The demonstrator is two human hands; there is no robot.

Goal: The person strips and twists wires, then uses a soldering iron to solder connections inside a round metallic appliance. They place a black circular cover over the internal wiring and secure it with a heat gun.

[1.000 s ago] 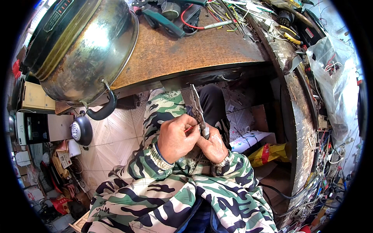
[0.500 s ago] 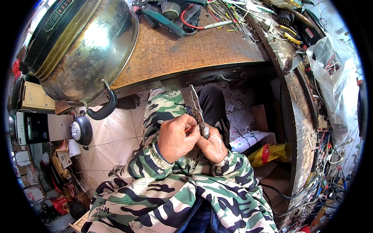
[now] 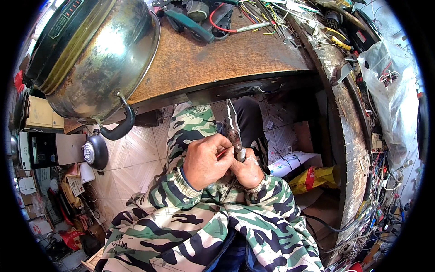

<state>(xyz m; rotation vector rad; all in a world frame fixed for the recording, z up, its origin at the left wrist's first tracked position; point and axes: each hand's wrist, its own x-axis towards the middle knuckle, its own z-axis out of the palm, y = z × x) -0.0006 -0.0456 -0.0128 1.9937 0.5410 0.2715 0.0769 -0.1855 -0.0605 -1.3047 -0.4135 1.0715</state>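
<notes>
No visible change from the earlier frames: both hands stay together in the lap, below the near edge of the tabletop (image 3: 235, 59). Left hand (image 3: 205, 162) is curled shut around a thin red wire (image 3: 221, 153) whose end shows between the fingers. Right hand (image 3: 248, 170) is closed on the handles of the pliers (image 3: 234, 131), whose grey jaws point up and away toward the tabletop edge, just beside the left fingertips. Both sleeves are green camouflage. Containers: a large dented metal pot (image 3: 99, 54) sits tilted at the far left of the tabletop, overhanging its edge, black handle (image 3: 118, 129) hanging down; contents cannot be seen. A clear plastic bag (image 3: 394, 90) at the right holds small wired parts. The worn brown tabletop carries loose coloured wires (image 3: 253, 18) and a green-handled tool (image 3: 188, 25) at the far side. Pale tiled floor (image 3: 131, 163) lies left, with a yellow bag (image 3: 312, 179) under the tabletop.
</notes>
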